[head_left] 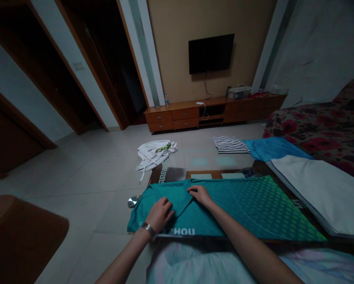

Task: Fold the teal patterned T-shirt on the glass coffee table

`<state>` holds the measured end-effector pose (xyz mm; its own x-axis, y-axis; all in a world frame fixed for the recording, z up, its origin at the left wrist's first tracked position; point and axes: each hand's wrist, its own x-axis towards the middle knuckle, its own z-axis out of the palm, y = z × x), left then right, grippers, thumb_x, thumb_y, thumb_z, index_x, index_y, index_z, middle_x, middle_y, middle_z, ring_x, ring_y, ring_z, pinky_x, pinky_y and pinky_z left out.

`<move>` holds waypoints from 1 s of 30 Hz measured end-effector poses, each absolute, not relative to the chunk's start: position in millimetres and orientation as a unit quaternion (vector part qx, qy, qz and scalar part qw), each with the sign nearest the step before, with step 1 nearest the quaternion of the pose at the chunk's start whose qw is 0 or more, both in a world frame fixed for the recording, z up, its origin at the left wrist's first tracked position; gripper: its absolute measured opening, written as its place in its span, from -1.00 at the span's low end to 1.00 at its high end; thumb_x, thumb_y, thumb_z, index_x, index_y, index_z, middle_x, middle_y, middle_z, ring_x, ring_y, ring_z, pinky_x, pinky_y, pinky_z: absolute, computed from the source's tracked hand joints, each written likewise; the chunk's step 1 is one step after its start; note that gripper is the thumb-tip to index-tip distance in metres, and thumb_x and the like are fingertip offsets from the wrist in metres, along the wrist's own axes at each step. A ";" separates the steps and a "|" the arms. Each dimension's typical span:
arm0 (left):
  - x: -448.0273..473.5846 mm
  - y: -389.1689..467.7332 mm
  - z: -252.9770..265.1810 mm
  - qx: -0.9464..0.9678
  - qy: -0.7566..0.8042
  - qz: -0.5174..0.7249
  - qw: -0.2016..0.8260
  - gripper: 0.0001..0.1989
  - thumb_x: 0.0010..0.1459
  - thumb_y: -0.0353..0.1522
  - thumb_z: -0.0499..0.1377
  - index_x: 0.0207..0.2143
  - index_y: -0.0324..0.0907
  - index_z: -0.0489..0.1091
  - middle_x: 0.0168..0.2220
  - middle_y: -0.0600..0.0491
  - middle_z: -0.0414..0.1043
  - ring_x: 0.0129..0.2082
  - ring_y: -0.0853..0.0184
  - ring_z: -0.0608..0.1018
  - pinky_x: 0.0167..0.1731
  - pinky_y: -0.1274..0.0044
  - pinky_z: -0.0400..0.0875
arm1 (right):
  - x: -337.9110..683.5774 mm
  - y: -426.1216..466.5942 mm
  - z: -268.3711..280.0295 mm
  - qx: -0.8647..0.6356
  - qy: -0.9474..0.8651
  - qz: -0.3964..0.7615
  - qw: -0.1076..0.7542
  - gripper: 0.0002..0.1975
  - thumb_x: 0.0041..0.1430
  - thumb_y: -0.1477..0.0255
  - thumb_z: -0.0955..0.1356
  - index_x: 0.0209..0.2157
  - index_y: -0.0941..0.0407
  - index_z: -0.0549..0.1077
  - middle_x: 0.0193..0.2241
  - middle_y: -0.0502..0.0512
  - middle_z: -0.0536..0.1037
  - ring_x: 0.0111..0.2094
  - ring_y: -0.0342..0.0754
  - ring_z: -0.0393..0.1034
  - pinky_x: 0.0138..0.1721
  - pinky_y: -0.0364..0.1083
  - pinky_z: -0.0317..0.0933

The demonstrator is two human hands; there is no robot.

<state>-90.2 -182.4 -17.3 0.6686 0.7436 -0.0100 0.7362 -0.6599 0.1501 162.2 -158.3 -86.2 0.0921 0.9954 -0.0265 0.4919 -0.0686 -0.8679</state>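
- While both hands press the teal jersey (224, 213) flat on the glass table (171, 173), I see the left hand (161, 215) half curled on a folded sleeve, the right hand (201, 195) open on the collar edge.
- Risk, my read: the near hem overhangs the table edge; a hard push could slide it off.
- Count: one striped garment (230, 144), one blue garment (271, 148), one white folded piece (321, 193), one white garment on the floor (153, 154).

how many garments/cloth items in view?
5: teal printed shirt under both hands; white folded cloth right; blue cloth and striped top beyond; crumpled white garment on floor. Others may be hidden.
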 end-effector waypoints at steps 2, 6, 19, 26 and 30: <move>-80.4 -199.9 -18.5 0.917 0.393 -0.021 0.066 -0.79 0.19 -0.24 0.08 -0.20 -0.16 0.34 -0.12 -0.04 0.29 -0.14 0.23 0.36 -0.17 0.42 0.29 | 162.4 -158.4 -86.5 -0.641 -0.576 0.354 0.363 -0.78 0.03 0.52 0.32 -0.30 0.11 0.59 -0.23 0.06 0.61 -0.14 -0.01 0.47 0.00 -0.06 0.25; -66.9 -207.1 -22.3 0.903 0.416 -0.099 0.028 -0.83 0.20 -0.43 0.04 -0.17 -0.18 0.34 -0.09 -0.07 0.30 -0.11 0.21 0.36 -0.16 0.41 0.30 | 163.0 -157.6 -83.8 -0.640 -0.572 0.362 0.362 -0.79 0.01 0.52 0.33 -0.32 0.13 0.59 -0.27 0.08 0.61 -0.19 -0.01 0.49 -0.05 -0.07 0.28; -49.8 -218.4 14.1 0.895 0.440 -0.068 -0.020 -0.78 0.24 -0.49 -0.07 -0.21 -0.19 0.35 -0.19 -0.05 0.35 -0.17 0.21 0.38 -0.15 0.35 0.28 | 172.4 -159.6 -70.1 -0.643 -0.581 0.349 0.357 -0.77 0.01 0.55 0.32 -0.29 0.13 0.59 -0.23 0.08 0.61 -0.12 -0.01 0.47 -0.01 -0.07 0.25; -53.5 -232.6 0.9 0.888 0.448 -0.099 0.020 -0.76 0.20 -0.53 -0.06 -0.22 -0.19 0.36 -0.18 -0.04 0.36 -0.14 0.19 0.39 -0.13 0.33 0.27 | 177.7 -178.0 -73.0 -0.642 -0.616 0.339 0.305 -0.75 -0.02 0.59 0.33 -0.29 0.13 0.59 -0.23 0.09 0.61 -0.13 0.01 0.46 -0.04 -0.08 0.23; -57.4 -235.0 -5.1 0.884 0.452 -0.110 0.041 -0.76 0.20 -0.52 -0.06 -0.22 -0.19 0.37 -0.17 -0.05 0.37 -0.14 0.19 0.39 -0.14 0.34 0.26 | 182.4 -184.7 -64.6 -0.646 -0.654 0.311 0.241 -0.79 0.12 0.44 0.32 -0.25 0.10 0.58 -0.21 0.08 0.60 -0.15 -0.01 0.45 -0.10 -0.13 0.21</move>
